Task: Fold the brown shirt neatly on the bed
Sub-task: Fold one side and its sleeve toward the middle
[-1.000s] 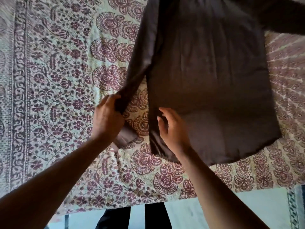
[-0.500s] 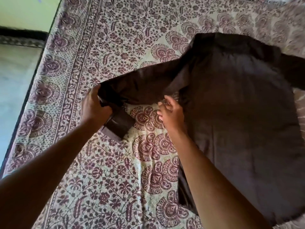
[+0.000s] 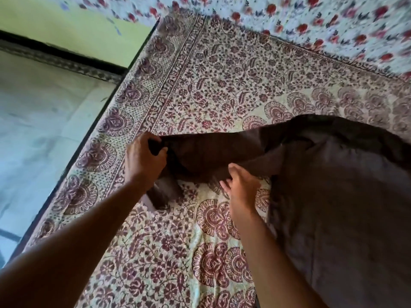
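Note:
The brown shirt [image 3: 338,196] lies spread on the bed [image 3: 200,96], its body filling the right side of the view. One long sleeve stretches out to the left, lifted a little off the cover. My left hand [image 3: 143,160] is shut on that sleeve near its cuff, and the cuff end hangs down below the hand. My right hand [image 3: 241,186] pinches the lower edge of the same sleeve closer to the shirt's body, fingers curled on the cloth. The shirt's right side runs out of view.
The bed wears a cream cover with maroon floral print. Its left edge [image 3: 89,138] runs diagonally, with pale floor [image 3: 40,134] beyond. A white cloth with red flowers [image 3: 311,21] lies at the far end. A yellow-green wall [image 3: 66,25] stands at upper left.
Both hands have swung the sleeve up and out to the left, from hanging along the shirt's side to stretched sideways. The view has tilted toward the bed's far left corner.

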`<state>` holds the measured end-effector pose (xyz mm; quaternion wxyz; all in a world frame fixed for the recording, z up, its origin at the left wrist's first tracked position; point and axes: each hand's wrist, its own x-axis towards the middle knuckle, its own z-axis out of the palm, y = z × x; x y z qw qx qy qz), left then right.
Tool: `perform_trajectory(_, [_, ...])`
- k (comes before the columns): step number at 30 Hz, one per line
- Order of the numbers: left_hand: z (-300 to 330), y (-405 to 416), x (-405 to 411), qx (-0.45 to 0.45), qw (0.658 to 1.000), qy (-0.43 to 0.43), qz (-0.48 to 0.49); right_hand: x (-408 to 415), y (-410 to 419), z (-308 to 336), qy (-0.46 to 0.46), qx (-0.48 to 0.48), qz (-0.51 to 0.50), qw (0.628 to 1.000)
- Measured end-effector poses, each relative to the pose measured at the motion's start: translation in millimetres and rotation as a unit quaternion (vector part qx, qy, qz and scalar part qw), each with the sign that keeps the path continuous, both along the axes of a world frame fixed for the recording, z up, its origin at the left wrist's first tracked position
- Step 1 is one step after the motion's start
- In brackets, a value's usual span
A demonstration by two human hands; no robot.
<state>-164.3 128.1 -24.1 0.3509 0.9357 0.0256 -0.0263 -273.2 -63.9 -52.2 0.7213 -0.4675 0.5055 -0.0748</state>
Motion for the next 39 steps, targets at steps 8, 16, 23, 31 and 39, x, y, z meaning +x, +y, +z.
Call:
perform_trajectory(8, [-4.5,5.7,58.7,-0.018,0.998,0.031,-0.051,27.4,24.7,-7.6,-0.054,0.079,0.060,0.994])
perform_trajectory(16, [3.6,28.6,123.8,-0.053,0.978,0.133,-0.150,75.1,54.2,-1.8,-0.034,0.110,0.001,0.993])
perform_trajectory(23, [16.5,69.5,157.6,-0.188,0.898,0.359,-0.168,95.1,76.7,2.8,0.036,0.113,-0.062,0.991])
perform_trajectory(31, [-3.0,99.9,163.3,0.005,0.914,0.282,-0.291,97.5,118.3,12.3,0.075,0.139,0.035,0.987])
perform_trajectory(39, [-1.0,128.6,187.3,0.085,0.898,0.227,-0.367,98.7,147.1,-0.3,0.055,0.102,0.030,0.993])
